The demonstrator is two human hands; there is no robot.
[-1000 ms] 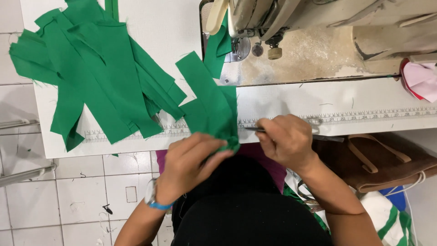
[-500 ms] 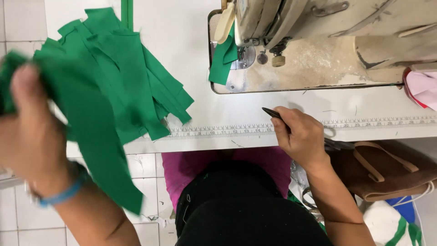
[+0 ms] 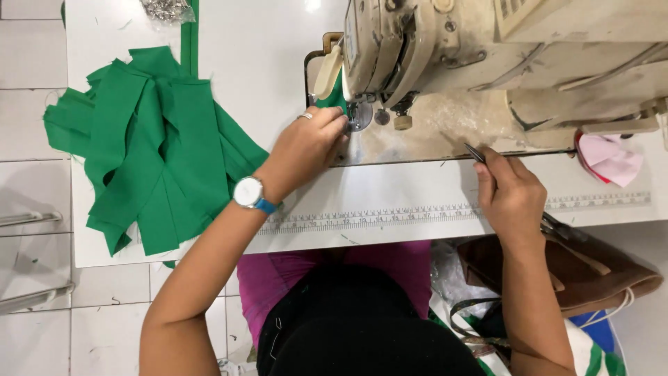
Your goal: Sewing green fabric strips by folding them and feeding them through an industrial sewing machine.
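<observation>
- Our left hand (image 3: 306, 146), at centre frame, pinches a small green fabric piece (image 3: 337, 102) at the needle area of the sewing machine (image 3: 487, 63); thumb and fingers close together on the cloth.
- We judge this fabric light, soft and limp: it will fold or slide unless held flat, so the grip belongs at its near edge, close beside the presser foot (image 3: 360, 117).
- Our right hand (image 3: 511, 195), right of centre, is closed on a slim dark tool (image 3: 476, 154), its tip resting at the machine bed's front edge.
- A pile of green fabric strips (image 3: 153, 153) lies at the left of the frame, overhanging the counter (image 3: 417, 191) at its left and front edges.
- Open counter shows between our hands, along the ruler strip (image 3: 390, 216); the machine head blocks the upper right.
- A pink cloth (image 3: 612, 159) lies at far right, a brown bag (image 3: 591, 268) below the counter edge.
</observation>
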